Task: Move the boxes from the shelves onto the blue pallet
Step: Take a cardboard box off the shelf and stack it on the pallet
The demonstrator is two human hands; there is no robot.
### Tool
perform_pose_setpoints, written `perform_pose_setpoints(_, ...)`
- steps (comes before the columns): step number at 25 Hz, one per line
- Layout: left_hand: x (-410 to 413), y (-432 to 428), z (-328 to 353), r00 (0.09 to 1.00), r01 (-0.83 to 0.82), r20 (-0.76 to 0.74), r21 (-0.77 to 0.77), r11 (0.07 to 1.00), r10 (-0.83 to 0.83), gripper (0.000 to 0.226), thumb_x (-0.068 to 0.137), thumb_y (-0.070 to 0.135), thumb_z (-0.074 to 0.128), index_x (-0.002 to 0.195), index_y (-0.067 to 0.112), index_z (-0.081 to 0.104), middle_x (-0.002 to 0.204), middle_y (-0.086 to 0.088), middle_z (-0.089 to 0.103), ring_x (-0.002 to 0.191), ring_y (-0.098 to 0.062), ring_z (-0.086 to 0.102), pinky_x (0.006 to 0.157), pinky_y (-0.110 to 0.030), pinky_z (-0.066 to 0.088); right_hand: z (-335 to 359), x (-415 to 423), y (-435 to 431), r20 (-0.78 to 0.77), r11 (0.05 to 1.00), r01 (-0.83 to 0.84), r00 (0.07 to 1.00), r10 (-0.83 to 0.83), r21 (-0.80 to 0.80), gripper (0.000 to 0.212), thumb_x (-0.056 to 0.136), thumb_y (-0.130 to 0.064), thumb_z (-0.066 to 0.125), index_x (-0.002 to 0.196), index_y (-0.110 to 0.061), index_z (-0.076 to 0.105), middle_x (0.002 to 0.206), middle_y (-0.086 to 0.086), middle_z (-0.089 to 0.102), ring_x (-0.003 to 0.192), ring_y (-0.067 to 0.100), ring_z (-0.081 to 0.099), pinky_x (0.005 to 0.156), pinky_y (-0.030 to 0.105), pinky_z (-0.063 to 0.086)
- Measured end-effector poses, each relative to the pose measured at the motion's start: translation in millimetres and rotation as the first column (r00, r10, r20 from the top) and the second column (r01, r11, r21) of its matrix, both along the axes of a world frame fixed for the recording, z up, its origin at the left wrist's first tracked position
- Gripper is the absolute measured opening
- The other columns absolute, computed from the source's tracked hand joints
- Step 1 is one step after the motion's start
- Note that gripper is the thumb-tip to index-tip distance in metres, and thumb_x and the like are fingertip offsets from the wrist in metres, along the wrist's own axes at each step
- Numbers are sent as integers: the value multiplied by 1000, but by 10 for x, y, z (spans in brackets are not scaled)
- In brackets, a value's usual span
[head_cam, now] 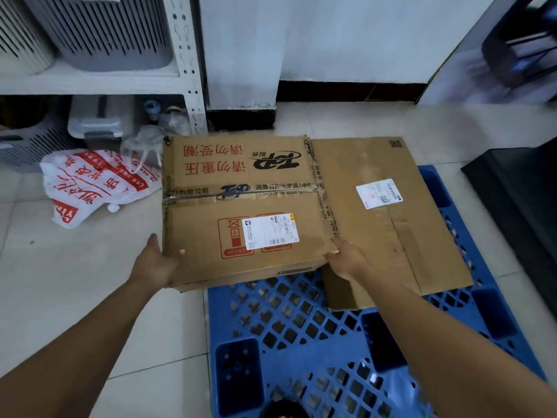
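Nearest, low in view: blue pallet [301, 351], near grid bare. Just beyond, a two-handed grip: left hand [156, 263] wrapped on the near left corner of the printed box [241, 200], thumb over the top edge; right hand [346, 260] closed on the near right corner, one fingertip on top. Held flat, top face up, with only the near right part above the pallet's far left corner and the rest out over the tiled floor [75, 282]. Right edge touching or overlapping the plain box [391, 224] lying on the pallet. Cannot tell whether resting on anything or hanging clear. Likely the placing step, not yet set down squarely. Next, probably: shift right and nearer onto the bare grid, keep level, let go only once fully supported. Long axis seemingly left to right, along the taped seam. Red lettering upside down from here, tops of the characters pointing toward the person. Farther left on the floor, a red-and-white plastic bag [96, 182]; behind it, white shelves [90, 82] by the wall.
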State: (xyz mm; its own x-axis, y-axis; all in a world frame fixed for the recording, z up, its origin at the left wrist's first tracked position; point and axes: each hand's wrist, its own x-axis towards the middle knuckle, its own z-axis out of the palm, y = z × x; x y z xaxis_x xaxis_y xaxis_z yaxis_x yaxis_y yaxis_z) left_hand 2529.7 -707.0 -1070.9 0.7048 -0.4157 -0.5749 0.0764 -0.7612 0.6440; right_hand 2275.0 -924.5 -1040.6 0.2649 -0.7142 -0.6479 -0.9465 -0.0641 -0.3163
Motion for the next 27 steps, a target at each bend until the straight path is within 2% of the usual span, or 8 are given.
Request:
perform_pose_setpoints(3, 89, -183, 1010, 977, 179, 126, -44, 983, -173, 50, 92, 7, 54, 138, -2, 37, 135, -17, 49, 123, -36, 47, 90, -36, 42, 838, 75, 112, -35, 990, -125, 992, 123, -65, 49, 100, -22, 43, 146, -11, 32, 146, 12, 43, 134, 29, 40, 107, 34, 35)
perform_pose_setpoints(5, 69, -325, 1866, 941, 305, 183, -86, 948, -286, 39, 94, 4, 48, 132, -1, 45, 120, -10, 57, 96, -28, 59, 67, -28, 44, 1587, 97, 138, -69, 974, -192, 980, 184, -124, 47, 100, -19, 41, 146, -11, 33, 145, 13, 43, 132, 31, 41, 103, 31, 37)
perform_pose_setpoints(7, 0, -487, 2744, 901, 399, 237, -123, 909, -363, 39, 95, 4, 46, 134, 3, 45, 109, -11, 57, 72, -17, 56, 54, -23, 41, 2416, 46, 129, -86, 952, -240, 970, 227, -191, 49, 99, -21, 43, 146, -15, 33, 146, 12, 42, 131, 31, 42, 102, 32, 38)
perform_pose_setpoints(12, -751, -987, 5004, 719, 653, 499, -245, 717, -484, 29, 92, 14, 54, 119, 6, 58, 104, -13, 62, 91, -28, 59, 71, -23, 41, 4791, -600, 225, -186, 837, -333, 942, 278, -433, 51, 98, -30, 47, 145, -15, 37, 151, 8, 38, 135, 28, 39, 109, 34, 31)
perform_pose_setpoints(15, -1597, -1176, 6138, 553, 806, 616, -225, 547, -561, 29, 92, 17, 53, 119, 7, 58, 122, -11, 57, 105, -28, 57, 82, -24, 40, 6084, -1326, 457, -267, 810, -342, 934, 238, -476, 48, 98, -29, 46, 142, -11, 42, 148, 9, 41, 134, 28, 40, 108, 35, 32)
perform_pose_setpoints(19, -3308, -1233, 7614, 360, 929, 745, -231, 290, -562, 38, 88, -2, 38, 119, 5, 60, 127, -15, 56, 115, -29, 54, 89, -28, 41, 7682, -3020, 1064, -287, 738, -193, 958, 0, -646, 38, 98, -16, 41, 134, -5, 52, 140, 14, 50, 128, 29, 47, 103, 33, 37)
perform_pose_setpoints(23, -5552, -970, 8584, 168, 982, 871, -189, 0, -463, 35, 88, 0, 40, 113, 4, 64, 114, -12, 60, 107, -24, 56, 89, -29, 43, 8625, -5055, 1952, -319, 672, -79, 917, -241, -736, 40, 102, -18, 36, 139, -5, 45, 146, 11, 43, 132, 29, 42, 107, 36, 34)
perform_pose_setpoints(27, -8425, -125, 9094, -44, 918, 898, -137, -372, -438, 35, 92, 5, 38, 120, 12, 59, 122, -5, 55, 108, -23, 54, 84, -28, 42, 9161, -7552, 3320, -360, 627, 91, 752, -553, -774, 39, 99, -21, 43, 135, -8, 49, 139, 10, 50, 123, 29, 51, 103, 39, 42)
